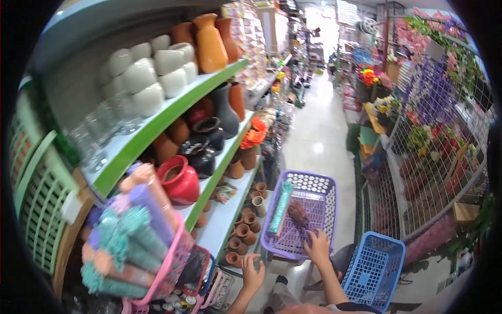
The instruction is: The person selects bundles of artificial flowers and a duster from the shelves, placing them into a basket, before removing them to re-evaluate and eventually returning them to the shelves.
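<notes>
A purple plastic basket (334, 209) sits on the floor ahead of me. Inside it lie a long turquoise wrapped bundle (281, 208) along the left side and a dark brown dried-looking bunch (298, 213) near the middle. My right hand (318, 247) reaches over the basket's near edge, with its fingertips closed at the lower end of the brown bunch. My left hand (253, 273) is held left of the basket, close to the small terracotta pots (244, 230); its fingers are curved and apart, with nothing visible in them.
A blue basket (374, 240) stands at right, before a wire rack (434, 152) of artificial flowers. On my left, shelves hold white pots (148, 99), a red vase (179, 180) and dark vases. A pink basket (175, 256) holds pastel bundles. The aisle floor (314, 136) runs ahead.
</notes>
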Demonstrator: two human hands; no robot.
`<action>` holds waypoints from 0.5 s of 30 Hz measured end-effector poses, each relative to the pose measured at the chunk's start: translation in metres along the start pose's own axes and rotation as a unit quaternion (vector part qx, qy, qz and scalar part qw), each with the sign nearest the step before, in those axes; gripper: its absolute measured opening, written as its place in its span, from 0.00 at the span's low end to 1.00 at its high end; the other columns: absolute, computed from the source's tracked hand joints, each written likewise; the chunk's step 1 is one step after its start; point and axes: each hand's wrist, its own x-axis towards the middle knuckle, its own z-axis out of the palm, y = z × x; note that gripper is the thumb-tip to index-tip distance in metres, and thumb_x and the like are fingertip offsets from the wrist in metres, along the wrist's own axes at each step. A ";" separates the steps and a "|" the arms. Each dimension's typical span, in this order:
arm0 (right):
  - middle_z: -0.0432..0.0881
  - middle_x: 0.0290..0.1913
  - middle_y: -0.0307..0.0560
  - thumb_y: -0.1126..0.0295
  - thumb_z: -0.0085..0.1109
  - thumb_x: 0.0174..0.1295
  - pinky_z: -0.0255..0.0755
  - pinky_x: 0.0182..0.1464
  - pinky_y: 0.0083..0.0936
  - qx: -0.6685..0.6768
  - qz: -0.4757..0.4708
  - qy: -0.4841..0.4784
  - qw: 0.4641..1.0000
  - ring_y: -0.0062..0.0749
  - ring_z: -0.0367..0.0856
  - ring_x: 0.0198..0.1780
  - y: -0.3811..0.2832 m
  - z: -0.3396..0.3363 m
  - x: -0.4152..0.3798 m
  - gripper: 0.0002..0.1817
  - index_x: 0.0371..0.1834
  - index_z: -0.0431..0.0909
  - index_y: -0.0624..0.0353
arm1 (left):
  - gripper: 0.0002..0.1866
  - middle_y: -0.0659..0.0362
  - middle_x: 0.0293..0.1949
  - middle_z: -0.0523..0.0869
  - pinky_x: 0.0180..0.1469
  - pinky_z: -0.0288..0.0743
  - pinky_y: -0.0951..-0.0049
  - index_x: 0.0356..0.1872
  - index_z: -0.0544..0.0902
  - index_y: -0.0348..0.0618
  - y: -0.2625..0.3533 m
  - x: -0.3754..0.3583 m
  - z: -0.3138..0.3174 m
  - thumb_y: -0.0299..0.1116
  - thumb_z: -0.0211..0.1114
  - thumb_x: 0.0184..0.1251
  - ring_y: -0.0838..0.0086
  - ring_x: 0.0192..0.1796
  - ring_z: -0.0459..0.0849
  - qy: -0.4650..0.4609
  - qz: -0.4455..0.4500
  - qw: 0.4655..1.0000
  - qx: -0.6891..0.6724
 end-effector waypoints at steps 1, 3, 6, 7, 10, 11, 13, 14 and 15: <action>0.68 0.58 0.51 0.62 0.66 0.47 0.59 0.57 0.47 -0.052 0.035 -0.021 0.998 0.44 0.64 0.61 0.021 0.004 0.003 0.29 0.56 0.71 0.52 | 0.13 0.50 0.43 0.74 0.56 0.61 0.59 0.42 0.74 0.39 -0.003 0.012 0.013 0.26 0.60 0.53 0.54 0.51 0.70 -0.015 -0.002 1.000 -0.006; 0.70 0.56 0.52 0.61 0.68 0.46 0.60 0.56 0.50 -0.042 0.142 -0.082 0.986 0.45 0.66 0.60 0.051 0.009 0.006 0.34 0.59 0.67 0.53 | 0.13 0.50 0.42 0.74 0.55 0.62 0.59 0.42 0.74 0.39 -0.007 0.037 0.038 0.26 0.60 0.53 0.54 0.50 0.71 -0.033 0.053 0.998 0.004; 0.75 0.51 0.54 0.60 0.71 0.43 0.61 0.55 0.55 -0.084 0.163 -0.200 0.963 0.48 0.71 0.56 0.075 0.017 0.014 0.38 0.59 0.65 0.55 | 0.15 0.49 0.43 0.74 0.53 0.63 0.58 0.43 0.73 0.39 -0.013 0.075 0.075 0.29 0.61 0.53 0.53 0.49 0.71 -0.083 0.069 0.994 0.032; 0.78 0.46 0.53 0.58 0.72 0.40 0.60 0.55 0.60 -0.112 0.154 -0.200 0.961 0.48 0.75 0.52 0.075 0.024 0.015 0.40 0.58 0.66 0.56 | 0.16 0.49 0.44 0.74 0.53 0.64 0.57 0.43 0.73 0.39 -0.015 0.086 0.087 0.30 0.61 0.53 0.53 0.49 0.71 -0.095 0.082 0.990 0.068; 0.80 0.42 0.51 0.55 0.70 0.38 0.55 0.55 0.66 -0.162 0.164 -0.235 0.944 0.48 0.78 0.47 0.083 0.049 0.018 0.36 0.52 0.70 0.57 | 0.19 0.47 0.47 0.72 0.53 0.65 0.55 0.46 0.70 0.38 -0.020 0.118 0.122 0.33 0.60 0.54 0.51 0.51 0.71 -0.131 0.063 0.979 0.140; 0.80 0.42 0.51 0.55 0.70 0.38 0.55 0.55 0.66 -0.163 0.167 -0.238 0.943 0.48 0.78 0.47 0.081 0.049 0.020 0.36 0.52 0.70 0.57 | 0.20 0.46 0.49 0.72 0.53 0.65 0.55 0.47 0.70 0.37 -0.025 0.126 0.134 0.33 0.59 0.55 0.51 0.51 0.70 -0.134 0.059 0.972 0.184; 0.82 0.37 0.53 0.55 0.68 0.37 0.51 0.56 0.66 -0.136 0.200 -0.240 0.940 0.48 0.80 0.43 0.081 0.047 0.024 0.29 0.42 0.72 0.57 | 0.24 0.45 0.53 0.71 0.54 0.65 0.55 0.52 0.68 0.35 -0.033 0.139 0.158 0.34 0.60 0.54 0.51 0.53 0.70 -0.150 0.042 0.961 0.229; 0.82 0.39 0.55 0.53 0.68 0.37 0.48 0.59 0.65 -0.122 0.213 -0.254 0.936 0.48 0.80 0.45 0.084 0.047 0.025 0.31 0.44 0.72 0.57 | 0.27 0.45 0.54 0.71 0.54 0.65 0.56 0.55 0.67 0.34 -0.036 0.142 0.168 0.34 0.60 0.54 0.52 0.54 0.70 -0.154 0.036 0.938 0.308; 0.82 0.39 0.55 0.53 0.68 0.37 0.48 0.59 0.65 -0.122 0.215 -0.253 0.935 0.48 0.80 0.45 0.083 0.043 0.025 0.31 0.44 0.72 0.57 | 0.29 0.45 0.54 0.70 0.55 0.66 0.56 0.58 0.66 0.34 -0.041 0.147 0.179 0.34 0.60 0.54 0.53 0.55 0.69 -0.157 0.030 0.909 0.385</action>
